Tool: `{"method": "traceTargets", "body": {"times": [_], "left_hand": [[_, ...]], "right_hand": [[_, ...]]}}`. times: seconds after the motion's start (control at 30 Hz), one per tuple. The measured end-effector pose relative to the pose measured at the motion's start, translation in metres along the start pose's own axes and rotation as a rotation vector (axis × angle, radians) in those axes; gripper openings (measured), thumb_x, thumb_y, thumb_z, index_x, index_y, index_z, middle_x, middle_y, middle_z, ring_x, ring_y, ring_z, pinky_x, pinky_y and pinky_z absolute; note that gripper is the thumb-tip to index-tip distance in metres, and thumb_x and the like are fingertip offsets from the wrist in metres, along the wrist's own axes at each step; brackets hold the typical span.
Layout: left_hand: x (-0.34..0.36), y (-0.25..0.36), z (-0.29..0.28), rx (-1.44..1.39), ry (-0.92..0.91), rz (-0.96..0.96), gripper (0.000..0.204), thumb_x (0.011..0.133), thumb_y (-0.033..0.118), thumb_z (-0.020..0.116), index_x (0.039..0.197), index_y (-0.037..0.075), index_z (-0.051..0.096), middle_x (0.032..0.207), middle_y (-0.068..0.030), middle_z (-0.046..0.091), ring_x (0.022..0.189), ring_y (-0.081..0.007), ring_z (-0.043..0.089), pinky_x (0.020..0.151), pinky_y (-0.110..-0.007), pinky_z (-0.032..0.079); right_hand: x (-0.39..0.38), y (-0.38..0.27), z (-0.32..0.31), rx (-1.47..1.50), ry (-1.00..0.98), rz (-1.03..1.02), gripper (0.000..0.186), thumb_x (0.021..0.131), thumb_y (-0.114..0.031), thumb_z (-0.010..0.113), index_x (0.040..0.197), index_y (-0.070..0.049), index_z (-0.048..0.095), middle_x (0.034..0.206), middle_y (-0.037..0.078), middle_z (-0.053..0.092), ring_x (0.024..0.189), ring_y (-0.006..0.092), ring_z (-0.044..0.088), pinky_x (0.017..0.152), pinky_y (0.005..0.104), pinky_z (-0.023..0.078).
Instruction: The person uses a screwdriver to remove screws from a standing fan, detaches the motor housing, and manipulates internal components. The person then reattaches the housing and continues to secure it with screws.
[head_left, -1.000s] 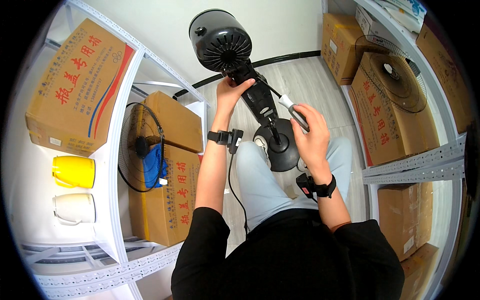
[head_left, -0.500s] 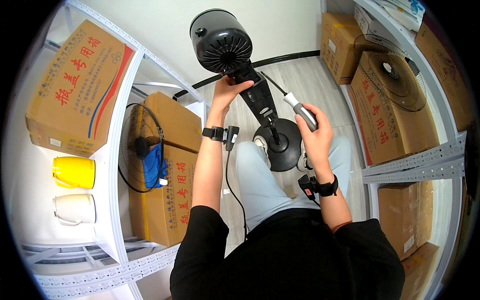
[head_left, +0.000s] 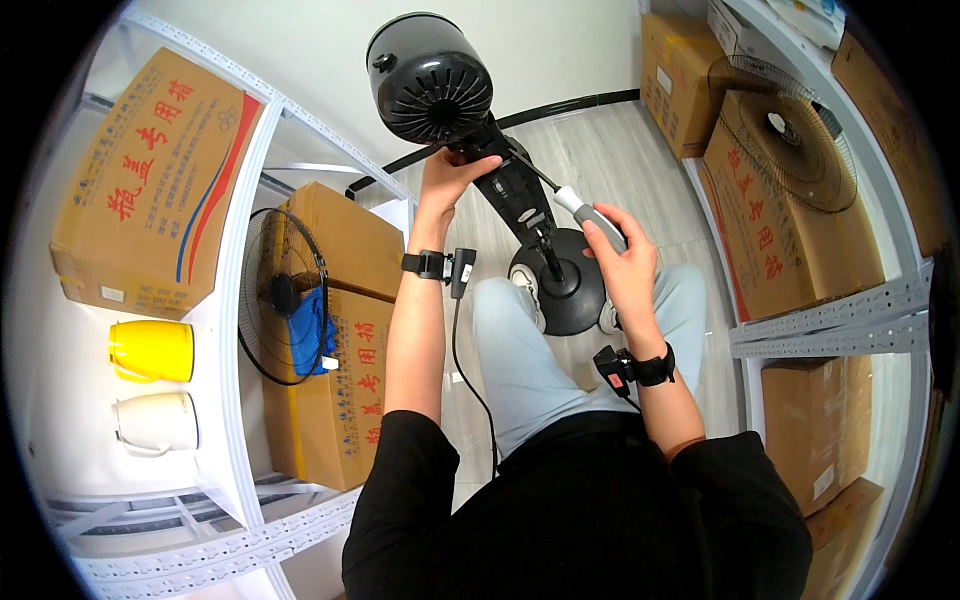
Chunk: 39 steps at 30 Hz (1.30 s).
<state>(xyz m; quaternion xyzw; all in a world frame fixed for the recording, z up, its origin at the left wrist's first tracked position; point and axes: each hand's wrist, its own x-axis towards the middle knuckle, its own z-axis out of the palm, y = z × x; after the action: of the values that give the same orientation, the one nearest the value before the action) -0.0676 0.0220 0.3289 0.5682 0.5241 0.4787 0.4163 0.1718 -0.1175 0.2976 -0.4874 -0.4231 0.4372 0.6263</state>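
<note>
My left hand (head_left: 449, 185) grips the neck of a black standing fan just below its rounded motor housing (head_left: 428, 75); thumb across the front, fingers partly hidden behind. In my right hand (head_left: 625, 265) is a screwdriver (head_left: 582, 208) with a white and grey handle, its shaft angled up-left against the upper part of the fan's stand (head_left: 518, 200); whether the tip sits in a screw is too small to tell. The round black base (head_left: 577, 310) rests on the floor between my shoes.
Metal shelving (head_left: 825, 310) on both sides holds cardboard boxes (head_left: 150, 180). A black fan grille with blue cloth (head_left: 310, 328) leans at left, near yellow (head_left: 150, 345) and white (head_left: 155, 420) jugs. Another grille (head_left: 790, 150) lies at right. A white wall (head_left: 560, 50) stands ahead.
The screwdriver, lifted slightly from the stand half a second ago, has moved left and down against it again. The fan's housing sits slightly further left in view, with my left hand still on the neck.
</note>
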Motion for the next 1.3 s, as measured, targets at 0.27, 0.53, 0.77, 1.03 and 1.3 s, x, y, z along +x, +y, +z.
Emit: {"method": "traceTargets", "body": {"times": [0.27, 0.53, 0.77, 1.03, 1.3], "left_hand": [[-0.001, 0.004, 0.0, 0.045, 0.019, -0.006, 0.029, 0.072, 0.02, 0.089, 0.09, 0.006, 0.071, 0.076, 0.0064, 0.063, 0.058, -0.0009, 0.041, 0.05, -0.021, 0.025], [0.0, -0.002, 0.0, 0.015, 0.01, -0.011, 0.028, 0.072, 0.021, 0.089, 0.088, 0.008, 0.069, 0.075, 0.0072, 0.061, 0.057, -0.0007, 0.04, 0.049, -0.021, 0.024], [-0.004, 0.007, 0.001, 0.036, -0.001, -0.01, 0.03, 0.071, 0.021, 0.089, 0.089, 0.009, 0.069, 0.075, 0.0073, 0.061, 0.057, -0.0006, 0.041, 0.049, -0.021, 0.025], [-0.003, 0.003, 0.0, 0.007, -0.002, -0.004, 0.032, 0.072, 0.022, 0.089, 0.093, 0.006, 0.07, 0.08, 0.0055, 0.065, 0.06, -0.0006, 0.044, 0.051, -0.02, 0.027], [0.001, -0.003, 0.001, -0.029, 0.001, 0.048, 0.033, 0.071, 0.021, 0.09, 0.092, 0.004, 0.071, 0.082, 0.0034, 0.067, 0.06, -0.001, 0.046, 0.051, -0.02, 0.028]], "right_hand": [[-0.001, 0.002, 0.006, 0.136, -0.101, 0.2, 0.036, 0.095, -0.024, 0.068, 0.12, 0.0, 0.064, 0.095, 0.009, 0.07, 0.064, 0.0093, 0.064, 0.054, 0.0222, 0.051], [-0.015, -0.003, 0.016, -0.425, 0.01, -0.464, 0.031, 0.089, -0.016, 0.07, 0.118, -0.008, 0.066, 0.111, 0.014, 0.065, 0.093, 0.0309, 0.066, 0.079, 0.0361, 0.053], [-0.003, 0.006, 0.015, -0.018, -0.123, 0.167, 0.031, 0.095, -0.025, 0.062, 0.12, -0.007, 0.064, 0.097, 0.014, 0.067, 0.081, 0.0312, 0.07, 0.07, 0.0392, 0.053], [0.004, -0.001, 0.013, -0.539, 0.047, -0.493, 0.034, 0.096, -0.028, 0.064, 0.122, -0.007, 0.063, 0.1, 0.01, 0.066, 0.066, 0.0162, 0.069, 0.051, 0.0259, 0.052], [0.005, 0.009, 0.015, -0.283, -0.076, -0.136, 0.039, 0.086, -0.021, 0.073, 0.12, -0.004, 0.064, 0.104, 0.014, 0.068, 0.093, 0.0271, 0.07, 0.079, 0.0382, 0.053]]}}
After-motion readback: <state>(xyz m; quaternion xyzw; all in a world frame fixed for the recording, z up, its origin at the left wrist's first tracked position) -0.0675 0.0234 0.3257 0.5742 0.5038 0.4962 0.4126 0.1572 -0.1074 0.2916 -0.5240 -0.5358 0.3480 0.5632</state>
